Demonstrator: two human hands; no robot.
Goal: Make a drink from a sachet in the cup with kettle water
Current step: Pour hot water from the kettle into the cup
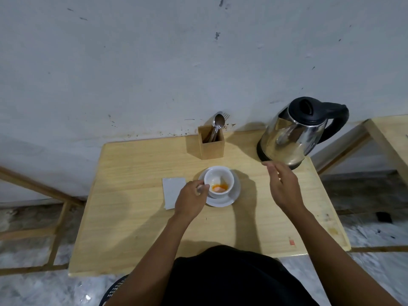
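A: What sits nearest on the table?

B: At the near right edge, a small orange-pink scrap lies on the bare wood, well apart from everything else. The person's dark top fills the near middle, both forearms reaching away over the tabletop.

A: And the left hand?

B: It rests at the left side of the cup, fingers curled in around something small and pale at the cup's handle side. I cannot tell whether that is the handle or something else. Under the hand, partly covered, a flat silver-grey sachet lies on the table just left of the saucer.

A: What is in the cup?

B: The white cup stands upright on the white saucer, near the middle of the table. Orange powder or liquid lies at its bottom with a paler pinkish patch in it; which of the two it is I cannot tell.

A: The right hand?

B: Raised above the table to the right of the cup, loosely open, fingers slack and pointing far-left, holding nothing. Its fingertips are just in front of the kettle's base.

A: Farther back?

B: The steel kettle with black lid and handle stands at the far right corner, handle to the right. Left of it, a wooden holder against the wall holds spoons and a fork
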